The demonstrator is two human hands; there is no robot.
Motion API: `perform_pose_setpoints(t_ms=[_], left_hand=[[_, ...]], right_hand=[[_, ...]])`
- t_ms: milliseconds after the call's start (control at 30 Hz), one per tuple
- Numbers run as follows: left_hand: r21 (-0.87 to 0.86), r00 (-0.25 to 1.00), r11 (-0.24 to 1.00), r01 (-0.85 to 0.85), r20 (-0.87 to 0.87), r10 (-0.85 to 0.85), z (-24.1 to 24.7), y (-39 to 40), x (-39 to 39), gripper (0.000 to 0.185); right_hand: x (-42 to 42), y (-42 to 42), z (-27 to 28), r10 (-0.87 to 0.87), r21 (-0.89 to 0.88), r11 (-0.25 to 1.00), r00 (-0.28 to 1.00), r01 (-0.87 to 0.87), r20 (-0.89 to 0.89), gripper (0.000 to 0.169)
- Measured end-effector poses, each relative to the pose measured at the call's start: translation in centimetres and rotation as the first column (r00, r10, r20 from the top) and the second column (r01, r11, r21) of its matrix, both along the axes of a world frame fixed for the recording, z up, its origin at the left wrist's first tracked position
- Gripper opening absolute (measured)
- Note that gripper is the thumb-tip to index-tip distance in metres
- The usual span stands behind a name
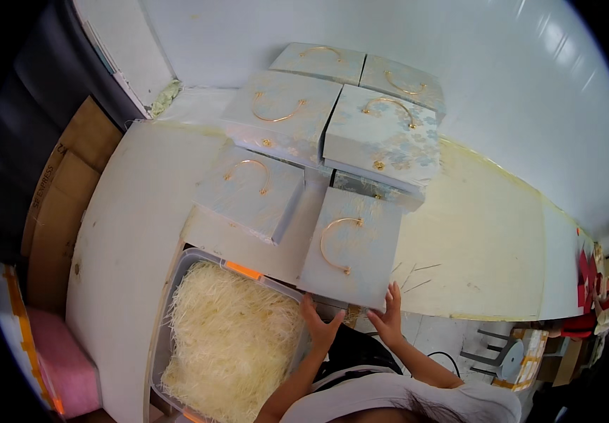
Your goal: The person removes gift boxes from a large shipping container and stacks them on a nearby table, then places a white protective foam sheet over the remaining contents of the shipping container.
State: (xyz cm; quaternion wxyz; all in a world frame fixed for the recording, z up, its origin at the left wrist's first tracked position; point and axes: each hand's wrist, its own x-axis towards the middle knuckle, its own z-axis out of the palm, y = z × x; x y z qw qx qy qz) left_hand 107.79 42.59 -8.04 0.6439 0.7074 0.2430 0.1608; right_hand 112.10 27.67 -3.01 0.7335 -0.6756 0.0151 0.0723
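Observation:
A pale blue floral box (375,232) with a curved gold handle lies directly in front of me. My left hand (323,325) is at its near left corner, between the box and a clear plastic bin (157,343). My right hand (389,317) is at its near right corner. Fingers and thumb are spread on both hands, and the fingertips are at or very close to the box edge; firm contact cannot be made out. The bin, with orange latches, is full of cream shredded filler (230,338).
Several matching boxes (283,127) with gold handles stand further back, and another (246,206) lies left. Thin dark strands (418,275) lie on the pale tabletop (473,238). Flattened cardboard (66,206) leans at left above a pink block (66,365). A grey stool (508,359) stands right.

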Motion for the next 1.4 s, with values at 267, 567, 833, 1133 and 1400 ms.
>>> perform_pose_setpoints(t_ms=[267,567,833,1133,1400], left_hand=[[-0.259,0.998,0.965,0.052,0.058,-0.038,-1.1,6.1,4.9,0.069],[0.197,0.883,0.861,0.469,-0.117,-0.454,0.2,-1.5,-0.4,0.07],[0.123,0.76,0.755,0.644,-0.219,-0.612,0.6,-3.4,-0.4,0.085],[-0.072,0.725,0.74,0.669,-0.157,-0.671,0.4,-6.5,-2.4,0.097],[-0.034,0.589,0.598,0.801,-0.141,-0.796,0.3,-6.8,-2.6,0.094]], right_hand=[[2.3,-1.9,-4.2,-0.153,-0.093,0.984,0.988,0.15,-0.031,0.069],[3.5,-4.1,-3.3,-0.24,0.104,0.939,0.842,0.328,-0.483,0.062],[5.9,-7.3,-4.4,-0.155,0.079,0.976,0.9,0.204,-0.406,0.064],[6.8,-8.9,-3.9,-0.082,0.081,0.989,0.924,0.121,-0.373,0.066],[8.8,-9.6,-5.8,-0.048,-0.013,0.999,0.946,0.046,-0.321,0.071]])
